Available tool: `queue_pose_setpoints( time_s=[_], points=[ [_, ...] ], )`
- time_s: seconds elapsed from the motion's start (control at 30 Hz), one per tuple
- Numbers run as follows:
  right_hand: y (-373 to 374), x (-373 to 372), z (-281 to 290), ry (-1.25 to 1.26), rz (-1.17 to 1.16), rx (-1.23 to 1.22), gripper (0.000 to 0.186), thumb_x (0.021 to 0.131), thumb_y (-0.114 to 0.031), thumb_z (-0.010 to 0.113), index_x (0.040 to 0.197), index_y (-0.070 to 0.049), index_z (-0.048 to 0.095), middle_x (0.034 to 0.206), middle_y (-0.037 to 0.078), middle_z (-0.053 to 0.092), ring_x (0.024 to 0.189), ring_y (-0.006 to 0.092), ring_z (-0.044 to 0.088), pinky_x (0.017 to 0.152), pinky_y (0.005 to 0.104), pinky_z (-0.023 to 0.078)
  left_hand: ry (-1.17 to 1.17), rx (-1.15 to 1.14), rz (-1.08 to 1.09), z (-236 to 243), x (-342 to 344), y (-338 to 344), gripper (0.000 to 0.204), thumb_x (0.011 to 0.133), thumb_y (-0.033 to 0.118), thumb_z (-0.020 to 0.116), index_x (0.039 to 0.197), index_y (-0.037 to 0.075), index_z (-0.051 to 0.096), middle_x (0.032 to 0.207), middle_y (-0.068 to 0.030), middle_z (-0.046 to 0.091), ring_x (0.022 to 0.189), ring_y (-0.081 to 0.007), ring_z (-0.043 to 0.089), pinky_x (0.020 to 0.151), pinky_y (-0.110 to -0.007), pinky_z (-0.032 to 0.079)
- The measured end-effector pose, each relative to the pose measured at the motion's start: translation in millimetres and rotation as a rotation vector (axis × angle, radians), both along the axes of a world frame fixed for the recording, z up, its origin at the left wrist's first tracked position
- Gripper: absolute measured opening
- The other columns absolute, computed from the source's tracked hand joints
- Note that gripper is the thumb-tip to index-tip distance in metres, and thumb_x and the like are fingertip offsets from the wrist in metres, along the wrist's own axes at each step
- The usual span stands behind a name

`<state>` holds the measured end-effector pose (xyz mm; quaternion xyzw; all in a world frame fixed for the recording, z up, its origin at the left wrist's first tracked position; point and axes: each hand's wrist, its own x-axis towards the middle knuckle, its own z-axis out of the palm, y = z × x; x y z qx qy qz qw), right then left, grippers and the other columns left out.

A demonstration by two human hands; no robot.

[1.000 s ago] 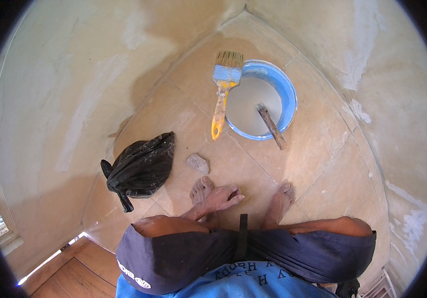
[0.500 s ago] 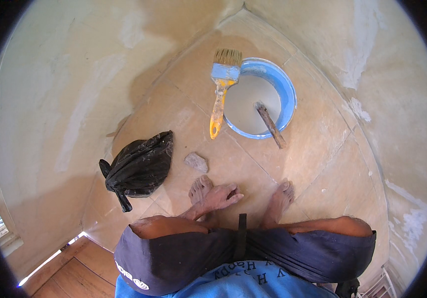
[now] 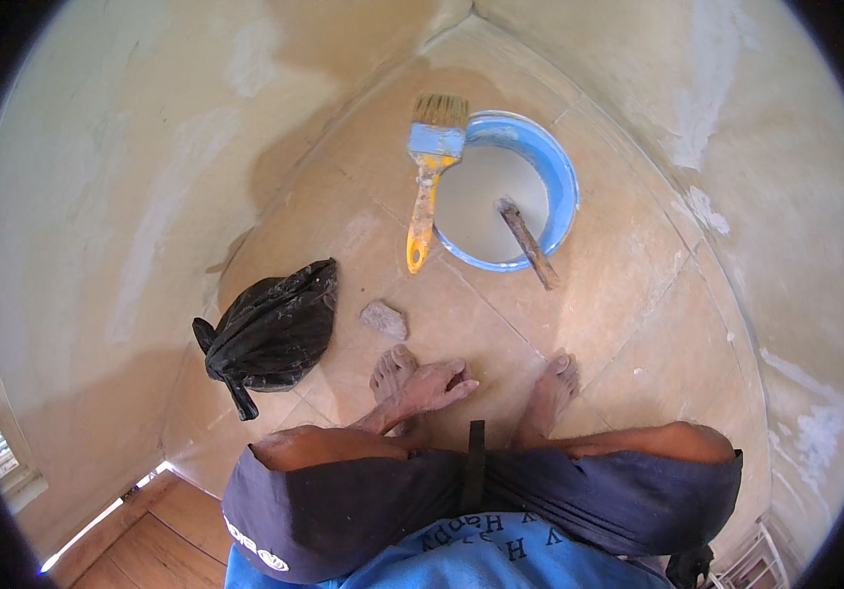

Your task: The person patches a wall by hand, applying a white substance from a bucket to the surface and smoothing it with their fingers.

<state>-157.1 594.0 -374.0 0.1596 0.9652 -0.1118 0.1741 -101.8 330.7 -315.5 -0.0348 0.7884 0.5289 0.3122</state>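
My left hand (image 3: pixel 434 389) hangs over my left foot, fingers loosely bent, thumb apart from them, with nothing visible in it. My right hand is out of view. Beyond my feet, a blue bucket (image 3: pixel 561 187) holds milky white liquid (image 3: pixel 481 206), with a rough wooden stick (image 3: pixel 530 245) standing in it at a slant. A wide paintbrush (image 3: pixel 424 196) with yellow handle and blue band rests at the bucket's left rim. A grey stone (image 3: pixel 383 318) lies near my left toes, and a knotted black plastic bag (image 3: pixel 270 334) is to its left.
Pale patched walls (image 3: pixel 117 216) meet in a corner behind the bucket, around the beige tiled floor (image 3: pixel 638 324). A brown wooden surface (image 3: pixel 162 535) shows at lower left, with a window frame at the far left. A white wire rack (image 3: pixel 756 560) is at lower right.
The camera's view has shifted slightly, so the bucket, brush and bag appear a little further left and up. My left hand keeps its shape and place.
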Motion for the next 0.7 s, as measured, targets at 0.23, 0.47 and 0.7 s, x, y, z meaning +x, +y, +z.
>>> queue_pose_setpoints(
  time_s=[0.23, 0.47, 0.7],
  points=[
    [1.8, 0.0, 0.3, -0.003, -0.001, -0.001, 0.040, 0.096, -0.021, 0.050, 0.131, -0.001, 0.051, 0.121, 0.020, 0.058, 0.102, 0.0348, 0.059, 0.087, 0.0431, 0.047, -0.013, 0.018, 0.017, 0.6, -1.2, -0.7, 0.041, 0.096, 0.046, 0.053, 0.097, 0.005, 0.058, 0.085, -0.0165, 0.065, 0.080, -0.0338, 0.064, 0.073, -0.043, 0.050],
    [3.4, 0.0, -1.2, -0.003, 0.001, -0.002, 0.040, 0.096, -0.021, 0.051, 0.131, -0.002, 0.051, 0.121, 0.020, 0.058, 0.101, 0.0346, 0.060, 0.086, 0.0430, 0.047, 0.005, 0.002, 0.012, -2.6, 1.3, -0.5, 0.042, 0.096, 0.046, 0.053, 0.096, 0.004, 0.058, 0.086, -0.0172, 0.064, 0.081, -0.0345, 0.064, 0.075, -0.043, 0.049],
    [6.2, -0.8, -1.7, -0.004, 0.000, 0.000, 0.040, 0.095, -0.020, 0.052, 0.132, -0.002, 0.051, 0.120, 0.020, 0.058, 0.100, 0.0344, 0.060, 0.085, 0.0428, 0.048, -0.016, -0.004, 0.001, 1.2, -1.6, -1.4, 0.042, 0.096, 0.045, 0.053, 0.097, 0.004, 0.058, 0.088, -0.0180, 0.064, 0.083, -0.0355, 0.063, 0.076, -0.044, 0.049]
  ],
)
